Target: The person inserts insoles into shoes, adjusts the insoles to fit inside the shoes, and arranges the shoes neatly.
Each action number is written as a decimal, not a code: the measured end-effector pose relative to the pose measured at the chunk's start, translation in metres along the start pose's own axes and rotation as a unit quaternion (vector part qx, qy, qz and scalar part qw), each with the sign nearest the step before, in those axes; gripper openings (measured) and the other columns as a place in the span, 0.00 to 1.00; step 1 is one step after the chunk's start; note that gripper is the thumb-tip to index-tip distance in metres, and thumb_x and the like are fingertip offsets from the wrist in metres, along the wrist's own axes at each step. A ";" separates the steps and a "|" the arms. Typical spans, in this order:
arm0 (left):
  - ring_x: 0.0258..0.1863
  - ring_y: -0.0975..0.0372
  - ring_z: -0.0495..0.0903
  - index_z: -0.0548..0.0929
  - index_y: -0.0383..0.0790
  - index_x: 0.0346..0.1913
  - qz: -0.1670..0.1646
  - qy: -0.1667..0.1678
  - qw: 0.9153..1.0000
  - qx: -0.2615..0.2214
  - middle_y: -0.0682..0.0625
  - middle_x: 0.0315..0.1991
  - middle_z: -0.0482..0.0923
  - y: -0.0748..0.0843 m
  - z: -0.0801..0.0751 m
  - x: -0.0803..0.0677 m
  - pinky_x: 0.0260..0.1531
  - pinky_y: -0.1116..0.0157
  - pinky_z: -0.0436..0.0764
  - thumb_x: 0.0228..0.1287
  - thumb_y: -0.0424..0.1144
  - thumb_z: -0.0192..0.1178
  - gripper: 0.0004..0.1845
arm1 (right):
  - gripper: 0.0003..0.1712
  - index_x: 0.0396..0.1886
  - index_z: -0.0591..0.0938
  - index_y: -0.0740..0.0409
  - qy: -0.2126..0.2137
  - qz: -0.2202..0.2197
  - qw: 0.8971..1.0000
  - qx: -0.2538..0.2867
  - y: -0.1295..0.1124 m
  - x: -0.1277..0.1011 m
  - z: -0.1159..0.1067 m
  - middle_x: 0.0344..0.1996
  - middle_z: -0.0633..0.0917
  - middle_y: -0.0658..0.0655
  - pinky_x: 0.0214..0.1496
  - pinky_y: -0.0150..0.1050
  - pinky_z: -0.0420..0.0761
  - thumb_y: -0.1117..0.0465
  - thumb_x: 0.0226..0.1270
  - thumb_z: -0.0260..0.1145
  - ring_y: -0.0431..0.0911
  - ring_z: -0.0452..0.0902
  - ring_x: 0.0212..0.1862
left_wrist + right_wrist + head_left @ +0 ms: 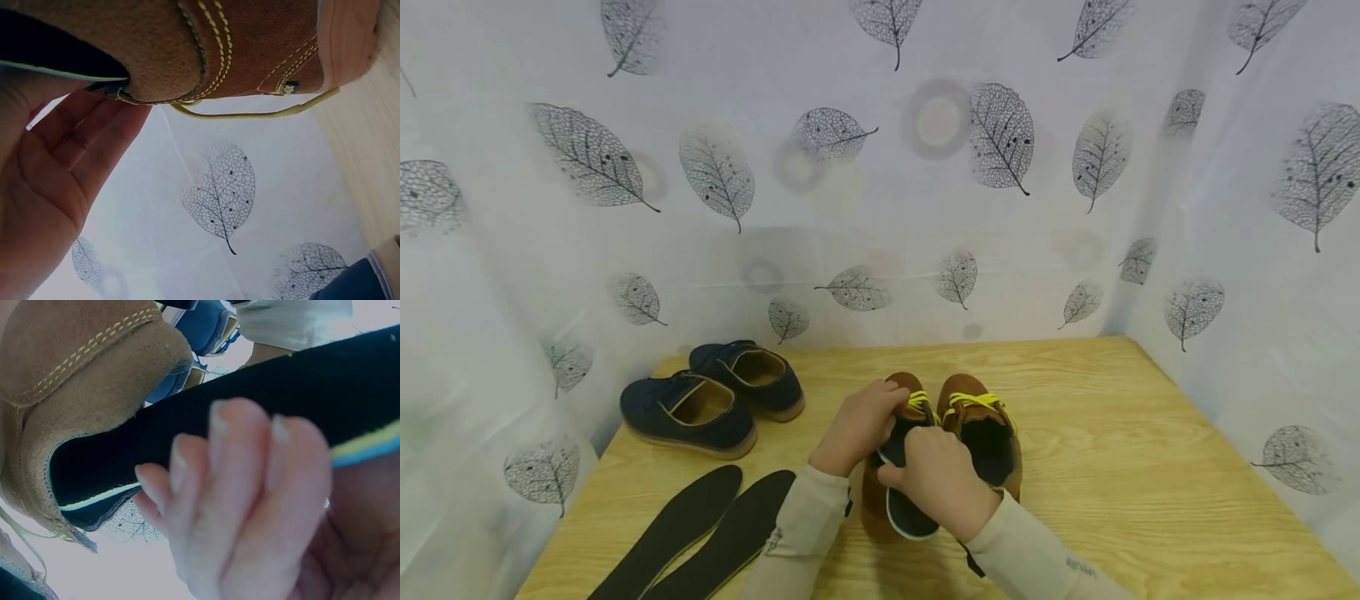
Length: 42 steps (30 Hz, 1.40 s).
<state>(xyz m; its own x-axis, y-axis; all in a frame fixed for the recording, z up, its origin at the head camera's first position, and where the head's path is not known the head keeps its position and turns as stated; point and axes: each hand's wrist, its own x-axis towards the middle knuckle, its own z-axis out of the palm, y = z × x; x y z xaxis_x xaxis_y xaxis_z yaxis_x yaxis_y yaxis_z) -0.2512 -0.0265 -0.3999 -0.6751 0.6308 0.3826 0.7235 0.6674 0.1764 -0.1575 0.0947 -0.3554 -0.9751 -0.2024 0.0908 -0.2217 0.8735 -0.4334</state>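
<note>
right hand [942,482]: fingers curled round insole [904,504], heel end near wrist.
insole: long axis runs forward, tip inside left brown shoe [898,417].
left hand [859,425]: fingers curled on shoe's opening.

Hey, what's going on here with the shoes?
A person is working a dark insole at the mouth of the left one of two brown shoes with yellow laces. The right hand grips the insole, whose front end sits in the shoe's opening; the left hand holds the shoe at its top. The other brown shoe stands beside it. Two navy shoes and two loose black insoles lie to the left on the wooden table.
</note>
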 end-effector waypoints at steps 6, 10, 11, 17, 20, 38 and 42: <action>0.24 0.63 0.64 0.69 0.45 0.25 -0.003 -0.007 1.000 -0.006 0.55 0.23 0.64 -0.001 -0.001 0.001 0.24 0.68 0.65 0.62 0.26 0.60 0.15 | 0.30 0.06 0.62 0.51 -0.005 0.011 1.000 0.010 -0.002 0.006 0.001 0.07 0.62 0.47 0.10 0.29 0.58 0.56 0.56 0.72 0.41 0.62 0.10; 0.24 0.63 0.63 0.66 0.45 0.24 -0.002 -0.008 1.000 -0.010 0.56 0.23 0.62 -0.001 -0.002 0.001 0.25 0.68 0.64 0.61 0.25 0.60 0.17 | 0.30 0.06 0.63 0.51 -0.004 0.004 1.000 0.005 -0.003 0.009 0.002 0.06 0.63 0.47 0.10 0.29 0.58 0.56 0.57 0.72 0.41 0.62 0.10; 0.24 0.63 0.62 0.66 0.45 0.24 -0.002 -0.008 1.000 -0.011 0.56 0.23 0.62 -0.001 -0.001 0.001 0.25 0.68 0.64 0.61 0.25 0.60 0.17 | 0.30 0.06 0.63 0.51 -0.004 0.001 1.000 0.004 -0.002 0.010 0.003 0.06 0.62 0.47 0.10 0.29 0.58 0.56 0.57 0.72 0.41 0.62 0.10; 0.24 0.63 0.62 0.66 0.46 0.24 -0.009 -0.013 1.000 -0.019 0.56 0.23 0.61 -0.002 -0.001 0.001 0.25 0.68 0.64 0.61 0.24 0.59 0.17 | 0.27 0.08 0.66 0.52 0.003 -0.016 1.000 -0.006 0.000 0.016 0.007 0.08 0.67 0.49 0.10 0.31 0.63 0.56 0.57 0.72 0.41 0.64 0.11; 0.24 0.63 0.62 0.68 0.45 0.25 -0.013 -0.017 1.000 -0.022 0.56 0.23 0.62 -0.001 -0.002 0.001 0.25 0.68 0.65 0.62 0.24 0.59 0.16 | 0.24 0.10 0.70 0.54 0.007 -0.016 1.000 -0.014 0.002 0.019 0.009 0.10 0.71 0.51 0.12 0.33 0.66 0.56 0.56 0.73 0.42 0.67 0.13; 0.24 0.63 0.65 0.70 0.44 0.25 -0.012 0.010 1.000 -0.026 0.55 0.23 0.65 0.001 -0.002 0.001 0.25 0.68 0.67 0.60 0.25 0.61 0.15 | 0.29 0.09 0.70 0.55 0.041 0.005 0.990 -0.134 0.006 0.022 0.025 0.09 0.71 0.54 0.11 0.37 0.71 0.45 0.57 0.71 0.45 0.68 0.12; 0.25 0.63 0.65 0.71 0.44 0.25 -0.009 0.010 0.999 -0.030 0.56 0.24 0.66 0.000 -0.001 0.001 0.26 0.68 0.67 0.59 0.24 0.62 0.14 | 0.32 0.07 0.68 0.53 0.038 -0.008 0.984 -0.173 0.000 0.005 0.022 0.08 0.69 0.53 0.10 0.35 0.70 0.42 0.58 0.70 0.44 0.67 0.12</action>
<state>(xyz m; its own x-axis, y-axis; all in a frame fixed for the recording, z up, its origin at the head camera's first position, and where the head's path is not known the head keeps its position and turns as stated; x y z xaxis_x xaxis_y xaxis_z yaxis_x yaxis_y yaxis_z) -0.2514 -0.0264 -0.3988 -0.6852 0.6102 0.3977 0.7192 0.6531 0.2372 -0.1619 0.0838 -0.3751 -0.9666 -0.1947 0.1666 -0.2132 0.9718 -0.1012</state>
